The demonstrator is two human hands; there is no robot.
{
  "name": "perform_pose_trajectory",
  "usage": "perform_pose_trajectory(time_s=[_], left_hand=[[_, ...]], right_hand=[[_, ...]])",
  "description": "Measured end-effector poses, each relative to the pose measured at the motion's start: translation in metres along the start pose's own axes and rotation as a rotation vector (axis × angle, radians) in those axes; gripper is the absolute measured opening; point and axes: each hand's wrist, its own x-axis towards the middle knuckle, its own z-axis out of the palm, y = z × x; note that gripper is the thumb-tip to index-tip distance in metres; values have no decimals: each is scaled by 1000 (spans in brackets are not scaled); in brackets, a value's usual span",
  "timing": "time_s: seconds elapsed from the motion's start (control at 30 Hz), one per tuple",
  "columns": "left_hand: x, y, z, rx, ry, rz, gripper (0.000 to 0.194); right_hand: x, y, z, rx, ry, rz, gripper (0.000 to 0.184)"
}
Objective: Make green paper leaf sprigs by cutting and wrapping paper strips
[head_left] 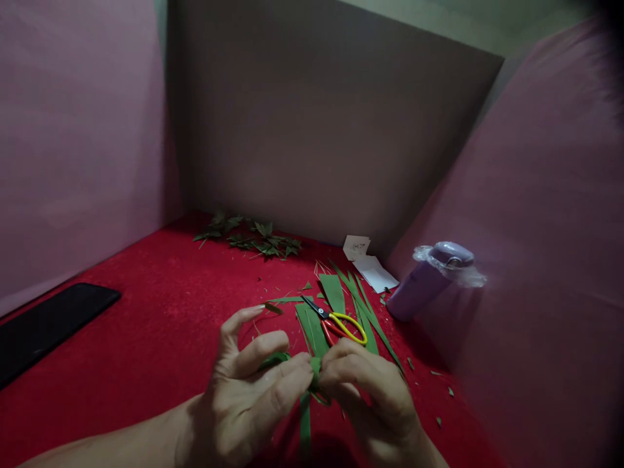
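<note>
Between my two hands is a folded green leaf strip (316,370), with one long tail hanging down toward the table's near side. My left hand (258,383) pinches it from the left between thumb and fingers, its index finger raised apart. From the right, my right hand (370,390) grips the same strip with bent fingers; its fingertips partly cover the fold. Just beyond the hands lie scissors (336,320) with one yellow and one red handle loop, resting on flat green leaf strips (333,292).
A red cloth (160,312) covers the table. Small leafy plants (263,242) lie at the back. White papers (375,272) and a purple bottle (422,286) with plastic wrap stand right. A black phone-like slab (58,325) lies left. Pink and grey panels enclose the table.
</note>
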Motion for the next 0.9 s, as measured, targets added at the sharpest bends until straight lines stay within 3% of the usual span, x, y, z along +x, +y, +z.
perform_pose_trajectory(time_s=[0.17,0.37,0.47,0.63,0.9], left_hand=[[-2,-2,0,25,-32,-20,35],[-1,0,-4,-38,1,-37,35],[4,1,-7,-85,25,-33,35],[12,1,-5,-169,66,-93,32],[22,1,-2,-288,118,-178,18]], right_hand=[[-3,2,4,-32,48,-23,20],[-3,-6,5,-12,98,115,14],[-3,-8,4,11,97,101,21],[-3,-5,2,79,97,109,13],[-5,-4,4,130,137,72,16]])
